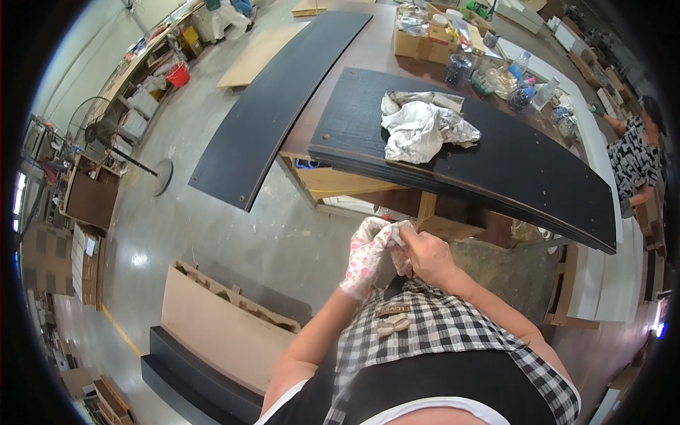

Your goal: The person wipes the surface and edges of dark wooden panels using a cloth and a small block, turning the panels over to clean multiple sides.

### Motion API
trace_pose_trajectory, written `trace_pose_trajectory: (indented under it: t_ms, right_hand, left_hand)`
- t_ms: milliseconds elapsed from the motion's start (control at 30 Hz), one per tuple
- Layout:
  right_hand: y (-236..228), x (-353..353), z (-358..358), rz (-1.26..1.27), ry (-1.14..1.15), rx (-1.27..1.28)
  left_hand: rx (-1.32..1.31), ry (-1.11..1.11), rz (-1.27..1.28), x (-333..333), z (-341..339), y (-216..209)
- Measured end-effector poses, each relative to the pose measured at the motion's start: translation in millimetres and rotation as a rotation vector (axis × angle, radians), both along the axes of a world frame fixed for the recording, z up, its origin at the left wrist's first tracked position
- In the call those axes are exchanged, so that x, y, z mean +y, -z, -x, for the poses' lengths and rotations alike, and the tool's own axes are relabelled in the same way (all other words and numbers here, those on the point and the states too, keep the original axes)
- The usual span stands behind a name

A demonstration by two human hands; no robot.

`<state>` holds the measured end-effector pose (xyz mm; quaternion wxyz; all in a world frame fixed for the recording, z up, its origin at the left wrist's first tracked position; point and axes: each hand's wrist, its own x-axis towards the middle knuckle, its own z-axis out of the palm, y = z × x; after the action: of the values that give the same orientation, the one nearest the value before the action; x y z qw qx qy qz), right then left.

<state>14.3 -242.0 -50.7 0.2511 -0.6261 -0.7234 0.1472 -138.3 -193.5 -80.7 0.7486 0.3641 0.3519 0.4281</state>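
Both my hands meet in front of my checked apron [439, 326]. My left hand [365, 256] wears a white work glove with a pink floral print, its fingers bent in toward the right. Bare and closed, my right hand [432, 258] pinches whitish glove fabric at the left fingertips. Below that pinch hangs a second piece of floral glove [401, 262], partly hidden between the hands. Beyond them, a crumpled white cloth [418, 127] lies on a stack of black panels [524, 166] on the worktable, touched by neither hand.
A long black board [283, 99] juts past the table's left side. Bottles [520, 65] and a cardboard box [418, 46] crowd the table's back. At lower left stand a cardboard-wrapped piece [219, 326] and black panels [198, 375]. A fan [95, 127] is left; a person [634, 156] is right.
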Motion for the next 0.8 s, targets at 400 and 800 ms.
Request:
trace_pose_trajectory:
  t_ms: [400, 800]
  right_hand:
    - [37.4, 39.1, -45.1, 0.691, 0.210, 1.547]
    - [83.9, 17.8, -58.9, 0.732, 0.155, 1.654]
  left_hand:
    - [0.650, 0.345, -0.650, 1.5, -16.9, 19.1]
    - [0.538, 0.500, -0.580, 4.4, -54.4, 20.8]
